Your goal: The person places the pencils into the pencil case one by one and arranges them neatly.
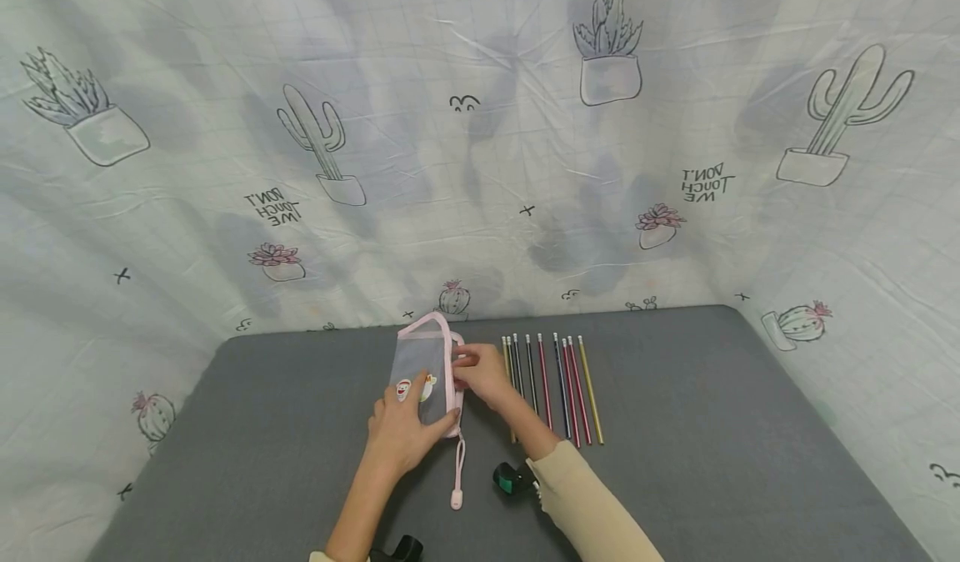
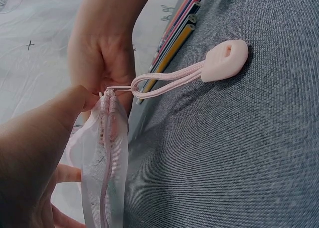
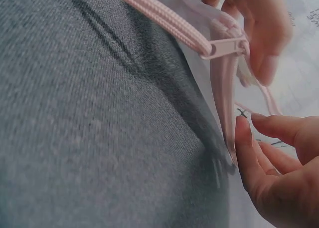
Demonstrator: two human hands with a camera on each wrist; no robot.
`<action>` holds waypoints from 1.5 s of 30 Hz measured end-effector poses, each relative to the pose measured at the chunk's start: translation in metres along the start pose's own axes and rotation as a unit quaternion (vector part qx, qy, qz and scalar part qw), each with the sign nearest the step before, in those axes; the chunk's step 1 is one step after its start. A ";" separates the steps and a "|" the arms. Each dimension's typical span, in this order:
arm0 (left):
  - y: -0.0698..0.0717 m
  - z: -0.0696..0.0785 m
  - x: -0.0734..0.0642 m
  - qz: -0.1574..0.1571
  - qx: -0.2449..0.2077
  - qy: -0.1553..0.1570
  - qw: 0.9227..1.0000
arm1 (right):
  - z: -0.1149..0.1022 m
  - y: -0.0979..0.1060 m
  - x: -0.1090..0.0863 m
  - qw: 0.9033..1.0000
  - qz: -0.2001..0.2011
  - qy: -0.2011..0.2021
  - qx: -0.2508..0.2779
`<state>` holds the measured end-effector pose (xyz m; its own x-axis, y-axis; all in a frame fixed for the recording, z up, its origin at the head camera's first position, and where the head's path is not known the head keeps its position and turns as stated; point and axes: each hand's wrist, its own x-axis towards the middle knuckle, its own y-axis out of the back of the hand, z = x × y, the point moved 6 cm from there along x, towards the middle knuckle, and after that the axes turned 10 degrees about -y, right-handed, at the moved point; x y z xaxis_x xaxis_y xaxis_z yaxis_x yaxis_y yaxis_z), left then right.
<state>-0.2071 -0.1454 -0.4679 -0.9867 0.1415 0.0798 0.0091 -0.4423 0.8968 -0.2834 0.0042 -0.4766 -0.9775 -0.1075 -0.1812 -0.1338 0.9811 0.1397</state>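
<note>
The pouch (image 1: 420, 357) lies on the worktop (image 1: 697, 412) beside the pencils (image 1: 544, 378); the left hand (image 1: 405, 429) grips it, the right hand (image 1: 486, 372) pinches its edge (image 1: 449, 370). Opening seems underway; parting its sides appears called for next.

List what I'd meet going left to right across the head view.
Pouch, right hand, pencils, the rightmost of them yellow.

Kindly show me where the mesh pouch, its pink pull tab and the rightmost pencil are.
Mesh pouch (image 1: 418, 358), head view: mesh side panel.
Pink pull tab (image 2: 223, 66), left wrist view: middle of its face.
Rightmost pencil (image 1: 591, 390), head view: middle of yellow shaft.
</note>
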 end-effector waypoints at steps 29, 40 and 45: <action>0.001 0.000 0.001 -0.009 0.009 0.006 1.000 | -0.002 0.048 -0.015 0.998 0.034 0.050 -0.035; 0.001 0.000 0.000 -0.002 0.009 0.001 1.000 | 0.000 0.064 -0.023 0.989 0.071 0.078 -0.102; 0.000 0.000 0.000 -0.001 0.010 -0.001 1.000 | 0.001 0.067 -0.025 0.987 0.080 0.074 -0.119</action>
<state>-0.2075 -0.1454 -0.4676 -0.9863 0.1451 0.0788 0.0098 -0.4247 0.9053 -0.2675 0.0727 -0.4635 -1.0000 0.0053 0.0031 0.0060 0.9240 0.3825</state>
